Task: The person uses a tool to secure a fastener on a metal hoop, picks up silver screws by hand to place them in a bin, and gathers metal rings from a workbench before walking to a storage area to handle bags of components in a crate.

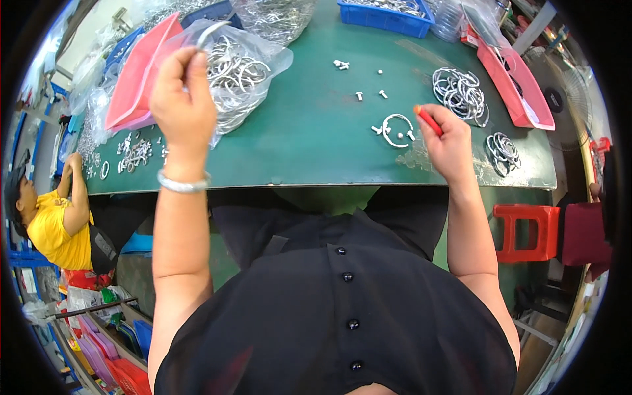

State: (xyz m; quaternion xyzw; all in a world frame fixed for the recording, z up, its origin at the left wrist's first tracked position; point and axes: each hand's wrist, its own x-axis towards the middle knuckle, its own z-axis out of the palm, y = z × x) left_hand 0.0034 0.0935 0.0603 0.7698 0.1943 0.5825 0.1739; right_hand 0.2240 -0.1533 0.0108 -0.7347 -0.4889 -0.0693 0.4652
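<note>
My left hand (184, 99) is raised over the left of the table, its thumb and fingers pinching a curved silver metal piece (214, 29). Just behind it lies a clear plastic bag (273, 62) with many silver rings and curved pieces (230, 72). My right hand (449, 138) grips a short red stick (430, 121) with an orange tip; its exact kind is unclear. To the left of that hand, an open silver ring (388, 122) lies on the green table (316, 145), with several small silver studs around it. More loose studs (359, 97) are scattered farther back.
Two piles of silver rings (459, 95) (503, 155) lie at the right. Pink trays (141, 79) (513, 85) stand on both sides, and a blue bin (388, 18) at the back. Small metal parts (135, 155) lie at left, near a person in yellow (62, 224). A red stool (526, 232) stands right.
</note>
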